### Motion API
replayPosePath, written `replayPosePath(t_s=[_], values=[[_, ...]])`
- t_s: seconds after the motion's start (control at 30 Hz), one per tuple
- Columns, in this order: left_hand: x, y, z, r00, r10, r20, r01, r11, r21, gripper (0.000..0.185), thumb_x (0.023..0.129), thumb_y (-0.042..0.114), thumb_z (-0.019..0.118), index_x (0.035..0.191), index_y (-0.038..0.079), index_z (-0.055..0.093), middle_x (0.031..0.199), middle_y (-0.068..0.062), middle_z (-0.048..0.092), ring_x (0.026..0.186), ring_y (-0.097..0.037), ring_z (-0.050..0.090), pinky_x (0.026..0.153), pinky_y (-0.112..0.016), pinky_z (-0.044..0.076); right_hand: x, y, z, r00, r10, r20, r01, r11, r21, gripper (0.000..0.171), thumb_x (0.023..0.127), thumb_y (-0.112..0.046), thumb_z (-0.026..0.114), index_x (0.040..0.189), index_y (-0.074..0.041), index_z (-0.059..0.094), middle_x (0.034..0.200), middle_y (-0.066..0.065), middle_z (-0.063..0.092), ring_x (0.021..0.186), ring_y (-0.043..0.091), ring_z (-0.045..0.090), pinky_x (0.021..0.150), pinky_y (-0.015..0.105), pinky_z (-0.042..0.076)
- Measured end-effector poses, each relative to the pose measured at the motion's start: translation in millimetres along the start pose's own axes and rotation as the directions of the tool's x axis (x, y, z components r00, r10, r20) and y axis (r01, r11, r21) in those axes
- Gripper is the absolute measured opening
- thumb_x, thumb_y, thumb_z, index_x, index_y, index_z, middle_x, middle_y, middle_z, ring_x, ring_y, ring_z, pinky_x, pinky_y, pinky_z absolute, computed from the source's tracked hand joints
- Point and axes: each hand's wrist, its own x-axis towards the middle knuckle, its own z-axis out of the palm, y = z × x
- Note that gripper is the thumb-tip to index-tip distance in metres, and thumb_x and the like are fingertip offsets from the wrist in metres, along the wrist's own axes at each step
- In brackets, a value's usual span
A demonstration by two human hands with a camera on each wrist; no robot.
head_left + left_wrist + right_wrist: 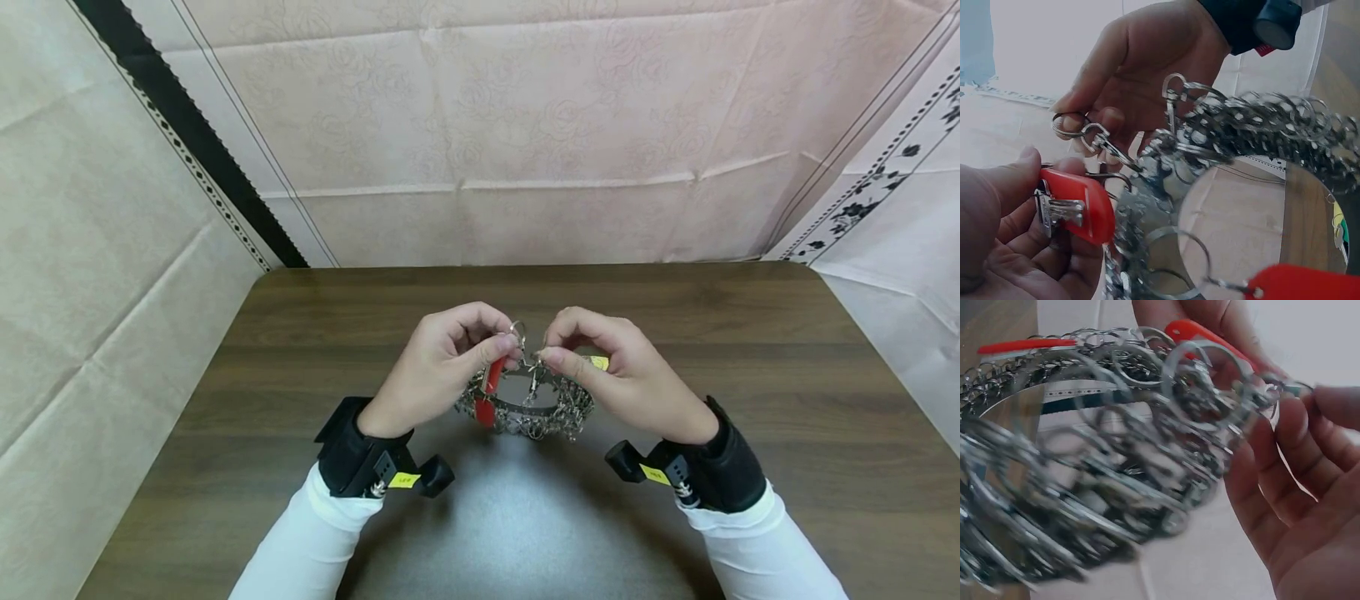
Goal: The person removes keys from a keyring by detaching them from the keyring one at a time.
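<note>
Two hands, left hand pinching one red tag, right hand pinching one small ring on the key-ring bundle.

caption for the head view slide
Both hands, left and right, pinch small rings on a large key-ring bundle above a wooden table.

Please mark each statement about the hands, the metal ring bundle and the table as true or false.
1. Both hands hold the ring bundle above the table. True.
2. The left hand grips a blue tag. False: the tag is red.
3. The right hand lies flat on the table. False: it pinches a small ring at the bundle.
4. The table is wood-grained. True.
</note>
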Motion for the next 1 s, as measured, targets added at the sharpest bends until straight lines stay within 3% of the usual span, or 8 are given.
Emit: replayPosePath(t_s=[0.27, 0.63, 0.73, 1.0], values=[[-0.4, 1.0, 2.7, 0.998, 0.028, 0.050, -0.033, 0.992, 0.119, 0.008, 0.096, 0.013, 0.057, 0.100, 0.006, 0.060, 0.089, -0.005, 0.062, 0.082, -0.018, 0.060, 0.076, -0.027, 0.053, 1.6, 1.7, 2.7, 0.991, -0.079, 0.111, 0.084, 0.996, -0.040, 0.012, 0.088, -0.005, 0.067, 0.088, -0.016, 0.062, 0.083, -0.008, 0.055, 0.080, 0.009, 0.051, 0.069, 0.024, 0.046], [-1.1, -1.1, 7.1, 0.996, 0.086, 0.039, -0.091, 0.979, 0.184, 0.010, 0.099, 0.017, 0.052, 0.100, 0.008, 0.057, 0.087, -0.001, 0.055, 0.077, -0.012, 0.050, 0.069, -0.025, 0.042, 2.9, 8.4, 13.9, 0.978, -0.044, 0.202, 0.071, 0.990, -0.126, 0.010, 0.083, -0.017, 0.075, 0.087, -0.021, 0.067, 0.081, -0.014, 0.057, 0.072, 0.003, 0.049, 0.064, 0.022, 0.041], [-1.1, -0.7, 7.3, 0.994, 0.095, 0.047, -0.102, 0.979, 0.177, 0.010, 0.099, 0.015, 0.052, 0.100, 0.008, 0.057, 0.088, -0.004, 0.057, 0.079, -0.012, 0.051, 0.071, -0.025, 0.043, 2.8, 8.5, 14.3, 0.984, -0.039, 0.172, 0.061, 0.991, -0.122, 0.009, 0.086, -0.015, 0.072, 0.088, -0.020, 0.065, 0.079, -0.012, 0.057, 0.070, 0.004, 0.050, 0.061, 0.023, 0.042], [-1.1, -2.2, 8.9, 0.986, 0.138, 0.089, -0.153, 0.967, 0.204, 0.007, 0.099, 0.012, 0.051, 0.099, 0.008, 0.057, 0.084, -0.001, 0.051, 0.077, -0.011, 0.048, 0.067, -0.025, 0.041, 3.8, 7.5, 8.5, 0.999, 0.021, -0.027, -0.024, 0.990, -0.136, 0.014, 0.092, -0.003, 0.061, 0.096, -0.011, 0.051, 0.078, -0.005, 0.053, 0.067, 0.008, 0.049, 0.053, 0.022, 0.040]])
